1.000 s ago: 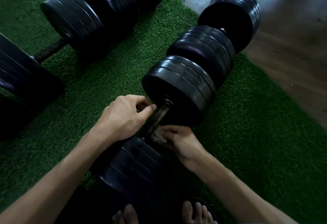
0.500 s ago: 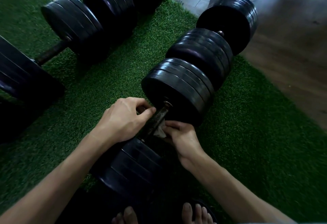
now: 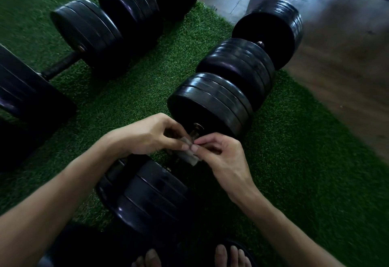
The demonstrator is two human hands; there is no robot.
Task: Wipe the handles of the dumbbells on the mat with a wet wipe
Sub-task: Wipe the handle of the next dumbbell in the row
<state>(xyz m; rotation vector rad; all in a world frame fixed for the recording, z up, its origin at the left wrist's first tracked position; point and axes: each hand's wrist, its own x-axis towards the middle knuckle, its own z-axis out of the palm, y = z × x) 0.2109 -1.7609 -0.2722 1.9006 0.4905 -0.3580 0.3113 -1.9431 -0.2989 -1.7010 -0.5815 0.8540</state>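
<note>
A black dumbbell lies on the green mat right in front of me, with one stack of plates beyond my hands and the other below them. Its handle is mostly hidden behind my fingers. My left hand and my right hand meet just above the handle. Both pinch a crumpled greyish wet wipe between thumb and fingertips.
A second dumbbell lies in line behind the first, reaching the mat's edge by the wooden floor. More dumbbells sit at the upper left, with a bare handle showing. My toes are at the bottom edge.
Both hands have lifted off the handle. They now hold the wipe between them above it, where before the left hand gripped the handle and the right held the wipe against it.
</note>
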